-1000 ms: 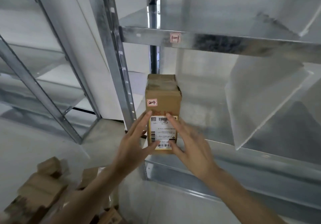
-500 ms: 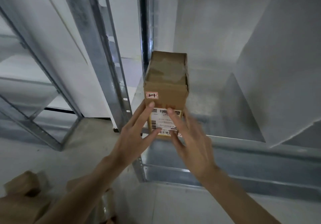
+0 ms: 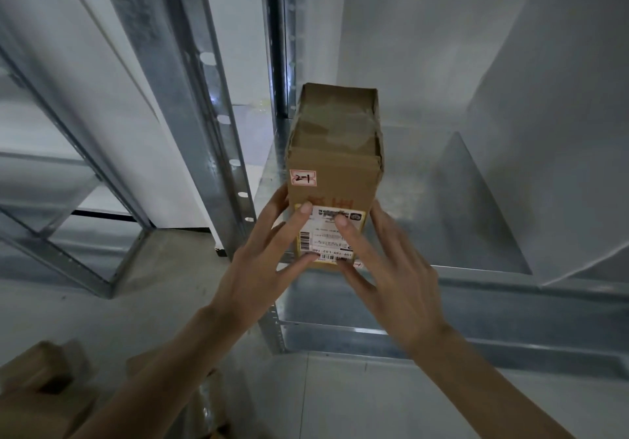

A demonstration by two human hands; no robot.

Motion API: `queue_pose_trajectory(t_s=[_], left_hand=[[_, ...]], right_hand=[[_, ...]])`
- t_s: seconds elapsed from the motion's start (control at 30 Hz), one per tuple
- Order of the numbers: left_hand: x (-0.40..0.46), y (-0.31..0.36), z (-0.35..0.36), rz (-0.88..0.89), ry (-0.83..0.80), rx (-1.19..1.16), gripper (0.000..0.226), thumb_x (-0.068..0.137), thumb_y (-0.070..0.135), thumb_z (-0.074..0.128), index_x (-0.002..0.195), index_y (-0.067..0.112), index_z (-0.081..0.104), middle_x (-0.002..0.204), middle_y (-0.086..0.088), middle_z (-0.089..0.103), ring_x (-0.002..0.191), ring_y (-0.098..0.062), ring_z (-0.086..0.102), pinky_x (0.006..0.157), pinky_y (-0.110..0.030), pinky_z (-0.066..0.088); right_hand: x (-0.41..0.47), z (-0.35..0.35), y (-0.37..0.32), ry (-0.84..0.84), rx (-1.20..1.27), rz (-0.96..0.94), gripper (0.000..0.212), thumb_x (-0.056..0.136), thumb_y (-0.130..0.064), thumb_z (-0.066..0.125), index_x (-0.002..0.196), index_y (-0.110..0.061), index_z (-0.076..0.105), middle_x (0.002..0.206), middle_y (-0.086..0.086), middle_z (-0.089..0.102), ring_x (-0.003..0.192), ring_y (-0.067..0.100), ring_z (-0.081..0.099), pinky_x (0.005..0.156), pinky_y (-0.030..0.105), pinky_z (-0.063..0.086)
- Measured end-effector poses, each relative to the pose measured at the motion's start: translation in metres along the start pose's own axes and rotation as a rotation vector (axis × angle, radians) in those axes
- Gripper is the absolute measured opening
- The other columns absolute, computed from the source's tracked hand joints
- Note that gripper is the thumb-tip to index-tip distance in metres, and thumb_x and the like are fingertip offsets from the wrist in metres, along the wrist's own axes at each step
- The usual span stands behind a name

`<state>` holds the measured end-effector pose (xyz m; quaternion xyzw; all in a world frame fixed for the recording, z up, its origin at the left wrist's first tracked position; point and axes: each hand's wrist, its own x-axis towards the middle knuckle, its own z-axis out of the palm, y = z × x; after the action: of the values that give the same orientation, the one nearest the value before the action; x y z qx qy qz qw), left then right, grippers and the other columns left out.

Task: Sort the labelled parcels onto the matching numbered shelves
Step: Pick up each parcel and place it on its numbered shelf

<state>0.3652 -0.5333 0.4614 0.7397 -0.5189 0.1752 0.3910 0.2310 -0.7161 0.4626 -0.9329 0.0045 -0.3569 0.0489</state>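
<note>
Pushing: parcel (image 3: pixel 335 180) marked 2-1, seemingly to seat it deeper on the shelf (image 3: pixel 442 234)
Left hand (image 3: pixel 262 261): straight fingers pressing its label face
Right hand (image 3: pixel 384 268): fingers flat against it, steadying

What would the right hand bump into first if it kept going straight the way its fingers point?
The right hand already touches the cardboard parcel, so it meets that first. Beyond it, probably the shelf's back wall, though depth is unclear.

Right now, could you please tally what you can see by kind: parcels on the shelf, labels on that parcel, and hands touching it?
Parcels on the shelf: 1
Labels: 2, handwritten sticker, shipping label
Hands: 2, left hand, right hand
Total: 5
</note>
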Motion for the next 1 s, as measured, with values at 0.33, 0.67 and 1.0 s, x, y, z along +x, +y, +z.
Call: queue_pose_trajectory(t_s=[0.33,0.67,1.0], left_hand=[[0.016,-0.006,0.02,-0.036,-0.021,0.142,0.089,0.094,0.024,0.067,0.161,0.032,0.009,0.161,-0.02,0.028,0.142,-0.027,0.041,0.096,-0.036,0.052],[0.033,-0.007,0.037,-0.148,0.015,0.059,0.105,0.093,0.012,0.072,0.159,0.045,-0.002,0.167,-0.012,0.017,0.147,-0.028,0.038,0.098,-0.038,0.055],[0.029,-0.001,0.032,-0.196,-0.014,0.005,0.097,0.093,0.01,0.072,0.16,0.039,0.008,0.169,-0.01,0.013,0.15,-0.023,0.032,0.089,-0.042,0.06]], right_hand=[[0.014,0.014,0.022,-0.009,-0.068,-0.007,0.055,0.108,-0.04,0.049,0.159,-0.034,0.03,0.156,0.014,0.05,0.137,0.029,0.056,0.08,0.04,0.063],[0.031,0.029,0.038,-0.019,-0.079,-0.021,0.051,0.108,-0.038,0.039,0.158,-0.033,0.03,0.158,0.015,0.047,0.134,0.031,0.058,0.076,0.039,0.062],[0.028,0.025,0.032,0.002,-0.113,0.021,0.055,0.107,-0.04,0.052,0.158,-0.033,0.031,0.158,0.017,0.046,0.132,0.032,0.06,0.074,0.041,0.062]])
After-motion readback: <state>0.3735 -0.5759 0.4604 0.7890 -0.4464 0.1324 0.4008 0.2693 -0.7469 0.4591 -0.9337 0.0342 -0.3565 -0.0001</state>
